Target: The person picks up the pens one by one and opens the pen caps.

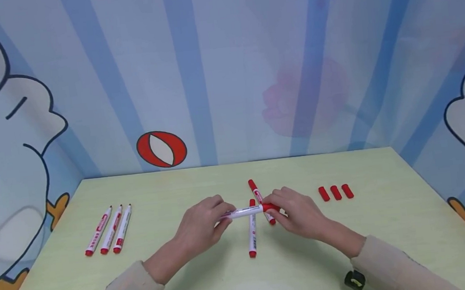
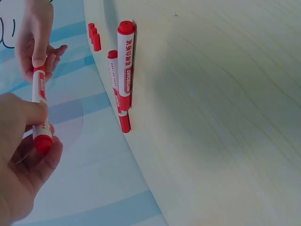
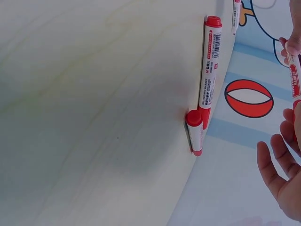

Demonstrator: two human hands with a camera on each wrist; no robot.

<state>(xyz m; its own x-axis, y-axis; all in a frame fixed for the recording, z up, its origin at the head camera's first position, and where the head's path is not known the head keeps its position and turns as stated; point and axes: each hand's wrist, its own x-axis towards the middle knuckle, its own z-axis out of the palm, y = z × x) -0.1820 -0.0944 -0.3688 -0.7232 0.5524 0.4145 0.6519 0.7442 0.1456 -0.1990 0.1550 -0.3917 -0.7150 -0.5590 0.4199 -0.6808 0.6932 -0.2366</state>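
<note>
A red whiteboard marker (image 1: pixel 245 212) is held sideways above the table. My left hand (image 1: pixel 204 222) grips its plug end between thumb and fingers, which shows closer in the left wrist view, where the marker (image 2: pixel 41 87) has a red end plug. At the other end my right hand (image 1: pixel 295 211) pinches the red cap (image 1: pixel 269 207), which sits against the barrel. Beneath the hands lie two capped markers, one nearer marker (image 1: pixel 252 236) and one slanted marker (image 1: pixel 255 189), partly hidden by the held one. In the right wrist view, some fingers of the right hand (image 3: pixel 287 183) are spread away from the marker.
Three uncapped markers (image 1: pixel 110 229) lie side by side at the table's left, tips facing away. Three loose red caps (image 1: pixel 335 193) lie in a row at the right. A patterned curtain (image 1: pixel 236 93) stands behind the pale table (image 1: pixel 212 287).
</note>
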